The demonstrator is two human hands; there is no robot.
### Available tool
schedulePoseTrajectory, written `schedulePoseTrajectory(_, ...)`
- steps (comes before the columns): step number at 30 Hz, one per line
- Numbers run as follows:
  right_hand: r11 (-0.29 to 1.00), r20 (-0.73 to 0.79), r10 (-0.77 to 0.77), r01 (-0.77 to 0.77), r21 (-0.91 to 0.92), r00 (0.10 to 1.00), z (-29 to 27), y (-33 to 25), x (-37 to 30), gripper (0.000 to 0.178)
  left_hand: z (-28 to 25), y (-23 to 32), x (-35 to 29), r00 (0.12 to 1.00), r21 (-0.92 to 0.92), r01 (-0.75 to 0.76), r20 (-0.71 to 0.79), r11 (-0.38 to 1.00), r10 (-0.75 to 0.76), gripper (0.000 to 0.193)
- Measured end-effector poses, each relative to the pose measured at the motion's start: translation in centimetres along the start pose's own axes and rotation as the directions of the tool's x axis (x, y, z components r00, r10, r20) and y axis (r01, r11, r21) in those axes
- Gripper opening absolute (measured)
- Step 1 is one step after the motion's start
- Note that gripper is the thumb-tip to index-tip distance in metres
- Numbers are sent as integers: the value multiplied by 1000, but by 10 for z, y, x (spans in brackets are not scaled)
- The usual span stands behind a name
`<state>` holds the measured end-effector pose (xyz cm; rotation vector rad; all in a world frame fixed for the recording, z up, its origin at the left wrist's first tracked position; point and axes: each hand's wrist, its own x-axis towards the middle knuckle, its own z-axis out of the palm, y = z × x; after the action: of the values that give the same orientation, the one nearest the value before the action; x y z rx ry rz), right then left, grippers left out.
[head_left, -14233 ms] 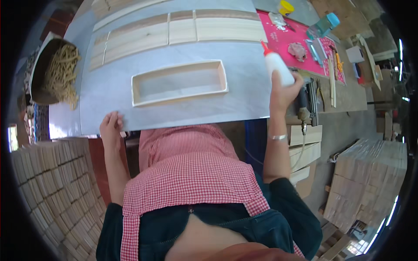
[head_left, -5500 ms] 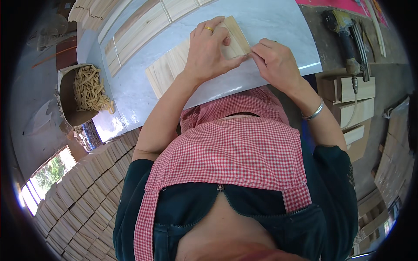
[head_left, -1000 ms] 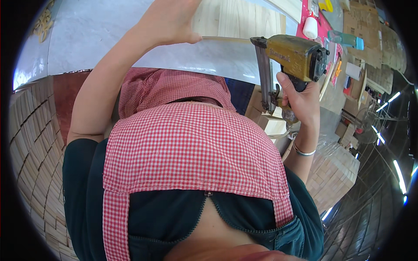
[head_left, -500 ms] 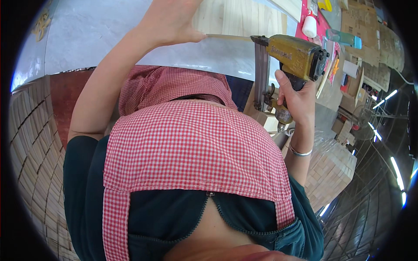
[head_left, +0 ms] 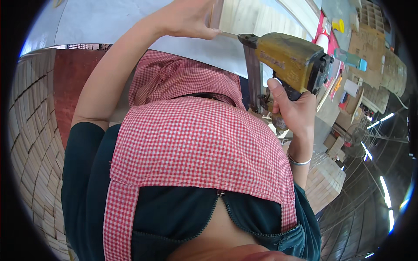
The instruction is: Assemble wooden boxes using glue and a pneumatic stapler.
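Note:
My right hand [head_left: 296, 108] is wrapped round the grip of a worn yellow and black nail gun [head_left: 289, 54], its thumb lying up the handle. The gun lies on its side, nose pointing left. That nose meets or nearly meets the near edge of a pale wooden panel [head_left: 257, 19]; actual contact is hard to tell. Just left of the nose, my left hand [head_left: 191, 19] holds the panel's near left corner, thumb against the edge. Its other fingers are partly cut off by the top of the picture.
The panel lies on a pale worktable [head_left: 109, 24]. Beyond the gun are a clear bottle with a blue cap [head_left: 355, 60], a yellow round object [head_left: 338, 25] and cardboard [head_left: 370, 48]. Stacked wood [head_left: 32, 130] stands at far left, a wrapped stack [head_left: 324, 180] at right.
The nail gun has moved left along the panel's near edge, so its nose is closer to my left thumb. The left hand keeps its hold; the whole view has shifted slightly.

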<state>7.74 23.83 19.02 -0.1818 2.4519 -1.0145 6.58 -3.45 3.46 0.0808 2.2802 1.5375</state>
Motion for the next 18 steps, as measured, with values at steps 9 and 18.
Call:
schedulePoseTrajectory(9, 998, 33, -21, 23, -62, 999, 19, -9, 6, 31, 2, 2, 1, 994, -109, -111, -12, 988, 110, 96)
schedulePoseTrajectory(18, 979, 27, 199, -197, -62, 980, 25, -32, 6, 35, 13, -17, 6, 851, 23, -462, -273, 887, 450, 100)
